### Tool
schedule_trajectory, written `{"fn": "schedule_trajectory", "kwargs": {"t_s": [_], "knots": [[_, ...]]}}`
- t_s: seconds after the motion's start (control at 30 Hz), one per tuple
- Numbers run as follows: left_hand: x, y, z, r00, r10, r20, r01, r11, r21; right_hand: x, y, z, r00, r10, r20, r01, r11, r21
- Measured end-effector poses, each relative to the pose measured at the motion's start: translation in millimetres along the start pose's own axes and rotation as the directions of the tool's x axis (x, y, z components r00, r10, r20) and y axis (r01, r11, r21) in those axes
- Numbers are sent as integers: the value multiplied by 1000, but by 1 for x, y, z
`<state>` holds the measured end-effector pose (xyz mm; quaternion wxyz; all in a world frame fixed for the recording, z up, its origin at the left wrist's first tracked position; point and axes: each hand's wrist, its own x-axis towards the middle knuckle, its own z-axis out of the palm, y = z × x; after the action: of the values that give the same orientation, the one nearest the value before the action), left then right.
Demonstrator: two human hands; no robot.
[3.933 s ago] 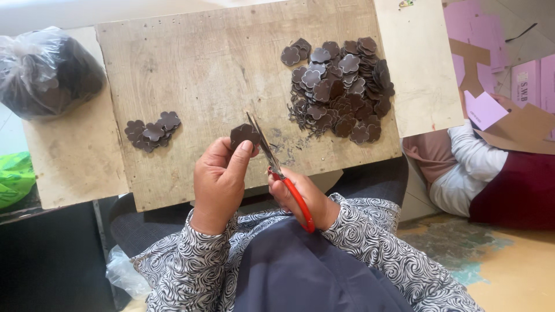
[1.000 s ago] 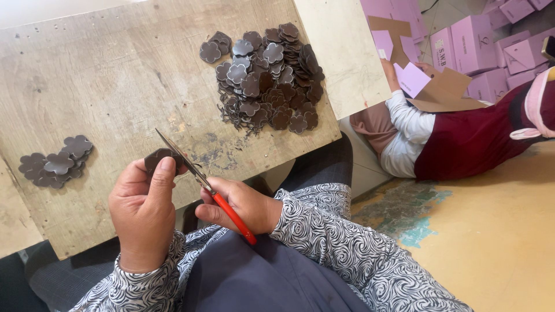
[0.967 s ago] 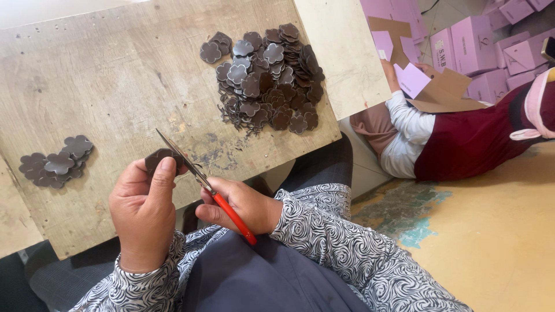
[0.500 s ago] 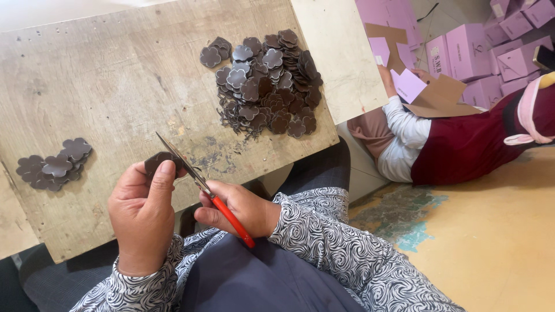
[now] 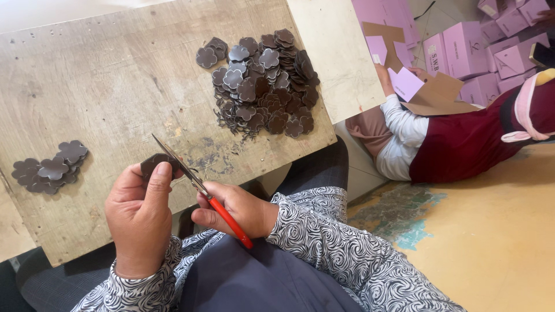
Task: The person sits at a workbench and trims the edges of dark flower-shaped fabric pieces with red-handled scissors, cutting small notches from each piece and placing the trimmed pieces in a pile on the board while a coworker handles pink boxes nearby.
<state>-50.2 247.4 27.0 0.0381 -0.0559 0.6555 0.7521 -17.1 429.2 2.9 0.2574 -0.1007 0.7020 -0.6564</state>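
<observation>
Head view: left hand [image 5: 139,214] pinches one brown flower piece [image 5: 155,164], right hand [image 5: 234,208] grips red-handled scissors [image 5: 199,188] at its edge; a small trimmed pile [image 5: 49,167] lies left, a far bigger heap [image 5: 260,81] seemingly waits.

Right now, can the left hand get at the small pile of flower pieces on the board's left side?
Probably yes, once freed: the left hand pinches a brown piece, and bare wooden board lies between it and the small pile.

brown flower pieces [image 5: 260,81], red-handled scissors [image 5: 199,188], seemingly pink boxes [image 5: 462,49]
</observation>
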Motion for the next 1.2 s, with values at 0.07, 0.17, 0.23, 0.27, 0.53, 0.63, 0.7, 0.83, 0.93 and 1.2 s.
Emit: {"fn": "schedule_trajectory", "kwargs": {"t_s": [0.07,0.17,0.23,0.27,0.53,0.63,0.7,0.83,0.93,1.2], "knots": [[0,0,0,1000,-2,1,2,1000,-6,0,0,0,1000,-3,-1,3,1000,0],[0,0,0,1000,-4,-1,4,1000,-11,0,1,0,1000,-3,-4,3,1000,-1],[0,-1,0,1000,-1,-1,1,1000,-5,0,1,0,1000,0,-2,0,1000,-1],[0,-1,0,1000,1,-1,-1,1000,-3,0,2,1,1000,-2,-4,2,1000,1],[-1,-1,0,1000,-11,-5,11,1000,15,-1,2,1,1000,-9,-10,9,1000,-9],[0,-1,1,999,-37,-8,37,999,17,-2,1,-1,1000,-15,-2,15,1000,-15],[1,-1,1,999,-37,0,37,999,-20,-1,0,-2,1000,-18,-1,18,1000,-11],[3,-4,2,1000,-8,16,9,999,-50,-2,2,-2,999,-38,-3,38,998,-43],[6,-7,-1,999,0,35,1,999,-32,-1,5,-1,999,24,34,-28,992,120],[10,-15,1,998,44,48,-40,995,-96,3,11,-3,996,-3,89,-11,988,153]]}}
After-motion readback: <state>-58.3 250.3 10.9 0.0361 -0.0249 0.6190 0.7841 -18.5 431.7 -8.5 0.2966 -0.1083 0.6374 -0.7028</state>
